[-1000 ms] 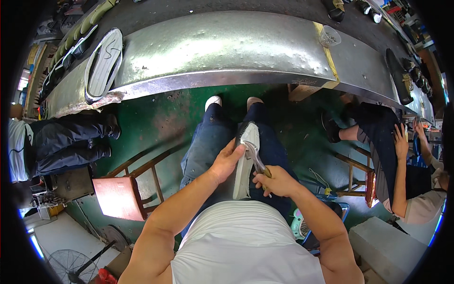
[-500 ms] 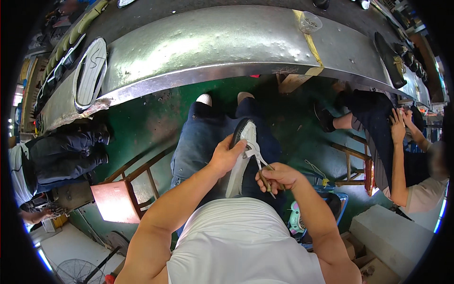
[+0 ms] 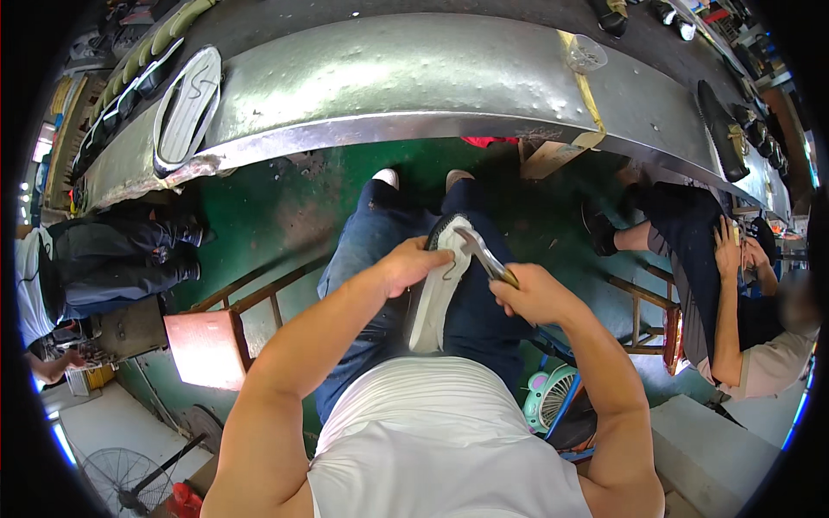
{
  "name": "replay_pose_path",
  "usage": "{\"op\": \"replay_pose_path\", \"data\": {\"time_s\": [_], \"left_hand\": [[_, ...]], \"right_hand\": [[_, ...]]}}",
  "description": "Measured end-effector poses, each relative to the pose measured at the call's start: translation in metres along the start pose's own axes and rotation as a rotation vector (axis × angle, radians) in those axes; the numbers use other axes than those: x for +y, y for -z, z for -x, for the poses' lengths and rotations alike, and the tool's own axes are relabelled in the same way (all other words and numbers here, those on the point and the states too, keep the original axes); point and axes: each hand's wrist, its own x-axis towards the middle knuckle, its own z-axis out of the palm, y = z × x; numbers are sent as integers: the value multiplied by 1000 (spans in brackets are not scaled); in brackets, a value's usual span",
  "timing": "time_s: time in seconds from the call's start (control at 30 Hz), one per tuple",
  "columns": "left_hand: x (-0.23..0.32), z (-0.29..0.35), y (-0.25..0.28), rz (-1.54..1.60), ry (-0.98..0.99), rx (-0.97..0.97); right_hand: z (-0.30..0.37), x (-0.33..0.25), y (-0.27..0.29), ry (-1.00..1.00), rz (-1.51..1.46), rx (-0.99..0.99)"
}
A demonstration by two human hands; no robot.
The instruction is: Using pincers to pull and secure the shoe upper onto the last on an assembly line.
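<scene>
The shoe (image 3: 432, 315), pale face up, lies over the thighs (image 3: 354, 259), pinched by the left hand (image 3: 416, 266); the right hand (image 3: 534, 293) clasps the pincers (image 3: 483, 255), head at the rim. Apparent step: pincer work there; the next move calls for steady left-hand support.

Bench (image 3: 371, 73): metal top, dented, worn front edge, spans upper frame, looks curved. On it: white shoe (image 3: 190, 108) with dark squiggle, upper left, at the front edge; yellow tape (image 3: 591, 97) running across, upper right; clear plastic cup (image 3: 586, 56) at the tape's far end; dark shoe (image 3: 724, 134) near right edge. Floor (image 3: 268, 194): green, scuffed. Standing on it: stool (image 3: 207, 345) left of centre, second stool (image 3: 673, 341) at right.
</scene>
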Motion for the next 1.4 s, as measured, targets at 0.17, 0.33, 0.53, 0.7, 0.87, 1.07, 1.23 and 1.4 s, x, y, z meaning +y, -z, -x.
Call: {"op": "replay_pose_path", "data": {"time_s": [0.17, 0.33, 0.53, 0.7, 0.87, 1.07, 1.23, 1.4], "left_hand": [[1, -11, 15, 24, 71, -103], [10, 1, 4, -35, 91, -69], [-15, -14, 20, 76, 33, -69], [-35, -18, 12, -24, -135, 40], [-23, 15, -28, -240, -241, 46], [-75, 8, -21, -31, -326, 28], [-90, -3, -30, -10, -374, 153], [-85, 9, -38, -486, -439, 360]], "right_hand": [[25, 16, -27, 318, 324, -23], [15, 15, -64, 476, 512, 243], [-4, 40, -88, 426, 439, 289], [33, 46, -104, 364, 420, 442], [45, 50, -92, 56, 349, 244], [45, 53, -90, 124, 318, 237], [58, 50, -100, 170, 438, 248], [60, 50, -105, 68, 480, 171]]}}
